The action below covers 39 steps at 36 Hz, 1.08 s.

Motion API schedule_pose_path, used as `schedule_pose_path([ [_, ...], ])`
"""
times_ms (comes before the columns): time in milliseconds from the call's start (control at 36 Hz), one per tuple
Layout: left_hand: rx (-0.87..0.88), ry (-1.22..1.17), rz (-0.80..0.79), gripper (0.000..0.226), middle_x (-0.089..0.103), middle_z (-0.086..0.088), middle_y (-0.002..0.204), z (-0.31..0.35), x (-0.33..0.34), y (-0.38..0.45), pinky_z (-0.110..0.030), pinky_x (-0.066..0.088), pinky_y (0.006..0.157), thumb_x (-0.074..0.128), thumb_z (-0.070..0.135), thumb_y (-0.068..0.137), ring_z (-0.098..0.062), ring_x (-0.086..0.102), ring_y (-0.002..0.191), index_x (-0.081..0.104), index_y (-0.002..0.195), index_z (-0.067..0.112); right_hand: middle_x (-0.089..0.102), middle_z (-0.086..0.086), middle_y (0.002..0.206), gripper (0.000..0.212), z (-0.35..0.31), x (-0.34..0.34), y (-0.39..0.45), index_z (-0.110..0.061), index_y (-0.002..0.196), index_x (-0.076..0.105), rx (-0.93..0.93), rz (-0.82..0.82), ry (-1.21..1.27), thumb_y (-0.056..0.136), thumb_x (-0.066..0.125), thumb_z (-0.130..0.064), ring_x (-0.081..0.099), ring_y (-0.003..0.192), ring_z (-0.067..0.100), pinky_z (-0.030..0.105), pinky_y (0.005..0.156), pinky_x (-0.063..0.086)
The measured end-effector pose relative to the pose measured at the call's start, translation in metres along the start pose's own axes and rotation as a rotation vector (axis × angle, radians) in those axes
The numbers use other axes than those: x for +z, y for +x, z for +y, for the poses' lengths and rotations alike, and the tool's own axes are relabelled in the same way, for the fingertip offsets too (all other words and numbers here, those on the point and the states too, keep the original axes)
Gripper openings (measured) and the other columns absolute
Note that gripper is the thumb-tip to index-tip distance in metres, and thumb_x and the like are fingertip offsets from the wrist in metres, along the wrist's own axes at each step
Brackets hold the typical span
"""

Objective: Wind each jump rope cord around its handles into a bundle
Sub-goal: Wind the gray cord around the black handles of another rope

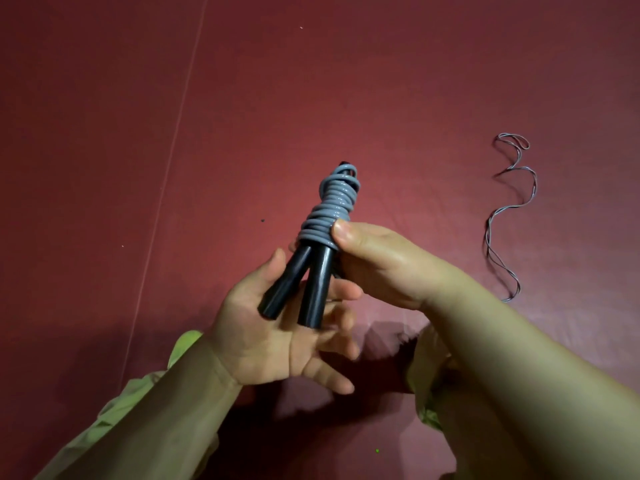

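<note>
Lying under the splayed ends of the two black handles (304, 289), the left hand (277, 337) was spread palm-up, fingers loose and straight, seemingly there to steady the bundle rather than grip it. That left the handles free to fan apart at the near end while staying bound together farther up.

Above them, the grey cord (332, 209) sat wound in tight coils around the upper part of both handles, held up over the dark red surface (104, 133). A small loop stood out at the top of the coils, and I judged the winding on this rope nearly or wholly finished.

The right hand (384, 261) pinched the lowest coils, thumb pressed on the near side, likely to stop the turns from springing loose. Its fingers were hidden behind the bundle, so how they lay could not be told, nor where the cord's free end was tucked.

Well apart to the right, a thin cord (509, 216) lay in loose waves on the surface. No handles showed on it, and whether it was a second jump rope was hard to make out.
</note>
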<state>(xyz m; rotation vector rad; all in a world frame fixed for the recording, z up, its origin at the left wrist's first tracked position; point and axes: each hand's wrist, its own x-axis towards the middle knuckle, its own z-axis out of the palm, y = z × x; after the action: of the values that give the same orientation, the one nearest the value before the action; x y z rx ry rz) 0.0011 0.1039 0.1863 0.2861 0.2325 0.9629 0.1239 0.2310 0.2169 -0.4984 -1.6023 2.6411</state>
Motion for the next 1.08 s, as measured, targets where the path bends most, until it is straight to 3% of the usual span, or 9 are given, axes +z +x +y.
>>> schedule_pose_path([
  [56, 0.021, -0.027, -0.014, 0.069, 0.056, -0.018, 0.124, 0.001, 0.001, -0.001, -0.054, 0.046, 0.091, 0.04, 0.058, 0.092, -0.036, 0.055, 0.113, 0.05, 0.13, 0.002, 0.045, 0.047, 0.083, 0.079, -0.001, -0.002, -0.001, 0.018, 0.103, 0.045, -0.014, -0.037, -0.014, 0.081, 0.061, -0.056, 0.039, 0.076, 0.067, 0.055, 0.077, 0.026],
  [83, 0.032, -0.059, -0.022, 0.068, 0.056, -0.019, 0.125, 0.001, 0.002, -0.001, -0.052, 0.048, 0.09, 0.039, 0.055, 0.094, -0.035, 0.057, 0.112, 0.048, 0.132, 0.0, 0.047, 0.043, 0.083, 0.079, -0.001, -0.003, -0.001, 0.019, 0.103, 0.045, -0.018, -0.058, -0.022, 0.081, 0.062, -0.055, 0.043, 0.077, 0.061, 0.053, 0.078, 0.027],
  [194, 0.043, -0.144, -0.019, 0.059, 0.061, -0.009, 0.097, 0.004, 0.006, -0.001, -0.035, 0.054, 0.073, 0.038, 0.05, 0.097, -0.019, 0.062, 0.081, 0.047, 0.128, 0.0, 0.06, -0.004, 0.07, 0.069, -0.004, -0.005, -0.001, 0.015, 0.11, 0.051, -0.029, -0.039, -0.082, 0.085, 0.054, -0.049, 0.05, 0.067, 0.016, 0.028, 0.065, 0.04],
  [278, 0.006, -0.177, 0.044, 0.055, 0.059, -0.006, 0.088, 0.01, 0.001, -0.004, -0.029, 0.047, 0.066, 0.038, 0.051, 0.097, -0.016, 0.06, 0.072, 0.051, 0.12, 0.002, 0.062, -0.003, 0.069, 0.039, -0.003, -0.008, -0.001, -0.005, 0.093, 0.06, 0.016, 0.084, -0.147, 0.09, 0.051, -0.043, 0.052, 0.063, 0.012, 0.022, 0.06, 0.043],
  [472, -0.037, -0.271, 0.156, 0.061, 0.06, -0.01, 0.087, 0.019, -0.013, -0.011, -0.034, 0.046, 0.071, 0.032, 0.052, 0.097, -0.021, 0.059, 0.07, 0.052, 0.118, -0.002, 0.06, 0.005, 0.074, 0.05, -0.003, -0.006, 0.002, -0.004, 0.09, 0.06, 0.123, 0.25, -0.278, 0.078, 0.05, -0.051, 0.05, 0.05, 0.01, 0.019, 0.046, 0.043],
  [556, -0.046, -0.278, 0.2, 0.06, 0.06, -0.008, 0.081, 0.02, -0.011, -0.011, -0.034, 0.046, 0.066, 0.036, 0.052, 0.095, -0.019, 0.058, 0.063, 0.059, 0.112, -0.001, 0.06, 0.003, 0.067, 0.044, -0.003, -0.006, 0.003, -0.007, 0.082, 0.061, 0.164, 0.298, -0.298, 0.089, 0.048, -0.048, 0.054, 0.05, 0.012, 0.02, 0.046, 0.045],
  [694, 0.028, 0.028, 0.736, 0.058, 0.043, 0.001, 0.055, 0.022, 0.011, -0.001, -0.021, 0.036, 0.043, 0.036, 0.058, 0.081, -0.01, 0.031, 0.036, 0.065, 0.075, 0.008, 0.057, 0.001, 0.05, 0.044, 0.002, -0.004, 0.006, -0.008, 0.074, 0.059, 0.217, 0.42, -0.369, 0.094, 0.048, -0.045, 0.054, 0.042, 0.013, 0.022, 0.045, 0.044],
  [917, 0.018, 0.271, 0.855, 0.066, 0.047, 0.0, 0.059, 0.022, 0.008, 0.005, -0.028, 0.031, 0.052, 0.021, 0.061, 0.091, -0.011, 0.029, 0.041, 0.061, 0.084, 0.009, 0.051, 0.004, 0.044, 0.048, 0.008, -0.002, 0.009, -0.004, 0.071, 0.057, 0.136, 0.557, -0.547, 0.095, 0.048, -0.045, 0.045, 0.036, 0.014, 0.019, 0.042, 0.038],
  [1083, 0.081, 0.616, 1.084, 0.061, 0.055, -0.004, 0.061, 0.017, 0.002, 0.008, -0.026, 0.036, 0.052, 0.023, 0.053, 0.097, -0.011, 0.037, 0.04, 0.063, 0.083, 0.01, 0.057, 0.002, 0.051, 0.044, 0.014, -0.001, 0.011, -0.008, 0.074, 0.059, 0.212, 0.54, -0.426, 0.097, 0.047, -0.044, 0.052, 0.039, 0.012, 0.019, 0.042, 0.041],
])
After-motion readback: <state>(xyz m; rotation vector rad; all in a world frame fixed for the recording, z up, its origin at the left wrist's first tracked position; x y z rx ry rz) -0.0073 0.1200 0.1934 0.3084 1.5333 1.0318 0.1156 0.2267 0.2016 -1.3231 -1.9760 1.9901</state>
